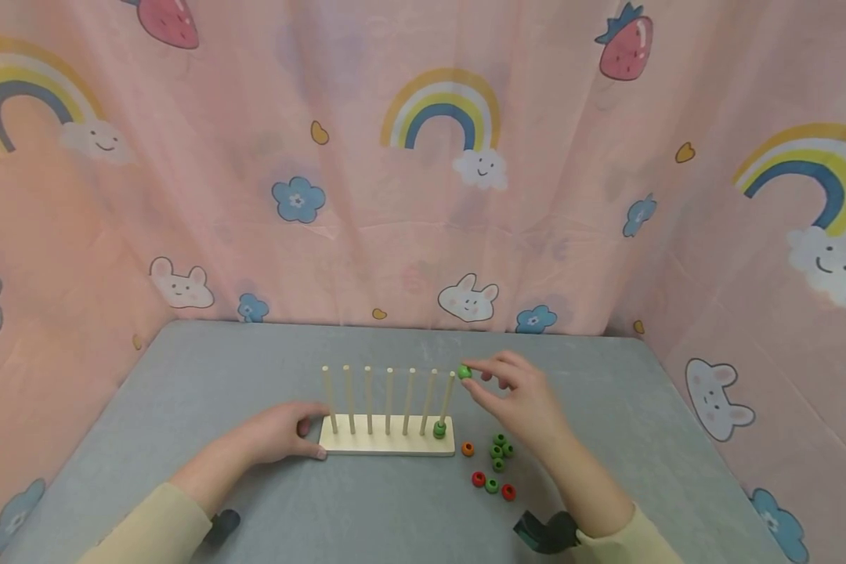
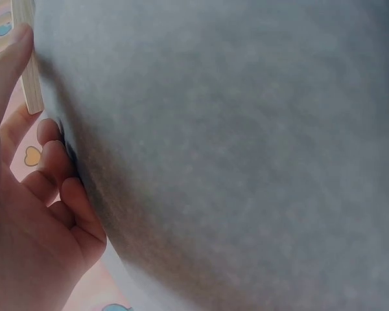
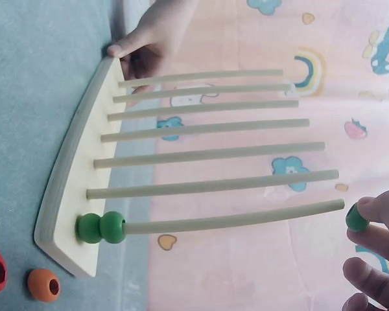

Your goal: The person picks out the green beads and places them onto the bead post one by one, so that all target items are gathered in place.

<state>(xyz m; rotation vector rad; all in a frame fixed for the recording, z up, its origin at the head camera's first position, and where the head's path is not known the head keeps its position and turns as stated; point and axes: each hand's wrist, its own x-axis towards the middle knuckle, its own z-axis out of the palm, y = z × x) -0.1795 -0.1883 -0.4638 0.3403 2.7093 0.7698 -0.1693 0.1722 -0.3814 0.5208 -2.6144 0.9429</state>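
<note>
A pale wooden peg board (image 1: pixel 388 446) with several upright pegs stands on the table. Two green beads (image 3: pixel 101 227) are stacked at the foot of its rightmost peg. My left hand (image 1: pixel 285 432) grips the board's left end between thumb and fingers; in the left wrist view the board's edge (image 2: pixel 31 84) shows between them. My right hand (image 1: pixel 522 395) pinches a green bead (image 1: pixel 464 372) between thumb and forefinger. That bead is beside the tip of the rightmost peg, apart from it, as the right wrist view shows.
Right of the board lie loose beads: an orange bead (image 1: pixel 468 449), a red bead (image 1: pixel 479 479), another red bead (image 1: pixel 509 492) and several green beads (image 1: pixel 497 452). The grey table (image 1: pixel 366 509) meets a pink patterned curtain (image 1: pixel 395 235) at the back and sides.
</note>
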